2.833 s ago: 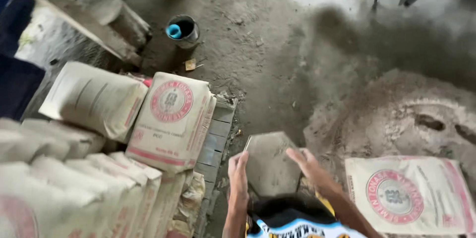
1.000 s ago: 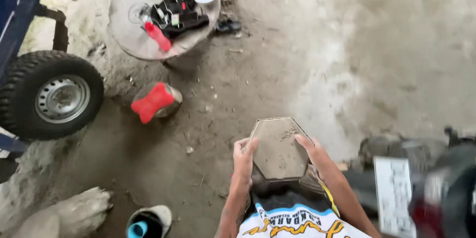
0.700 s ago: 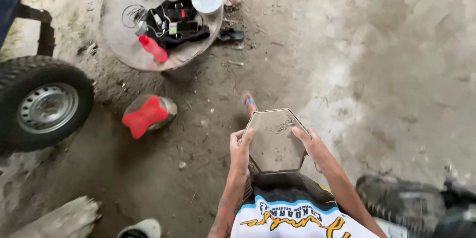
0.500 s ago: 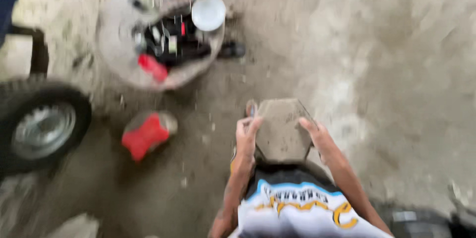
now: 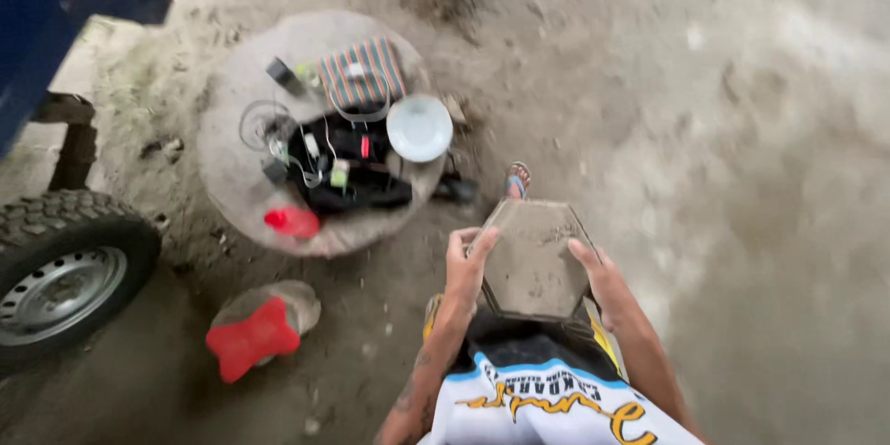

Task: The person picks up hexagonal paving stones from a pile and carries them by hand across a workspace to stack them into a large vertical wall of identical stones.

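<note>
I hold a grey hexagonal paving mould filled with wet cement [image 5: 530,260] flat in front of my waist. My left hand [image 5: 466,261] grips its left edge, with the thumb over the rim. On the opposite edge my right hand [image 5: 601,276] grips the same way. Beyond the mould, the toes of my foot in a sandal [image 5: 517,179] show on the dusty ground.
A round concrete slab [image 5: 250,195] ahead on the left carries a black bag, a striped pouch, a white bowl [image 5: 419,128], cables and a red bottle. A red paver mould [image 5: 248,337] lies on the ground nearer me. A vehicle tyre [image 5: 63,269] stands at far left.
I have turned away from the cement sacks and walked across the dirt yard with the filled mould. The round slab and the red mould have come nearer and the tyre has slid left.
</note>
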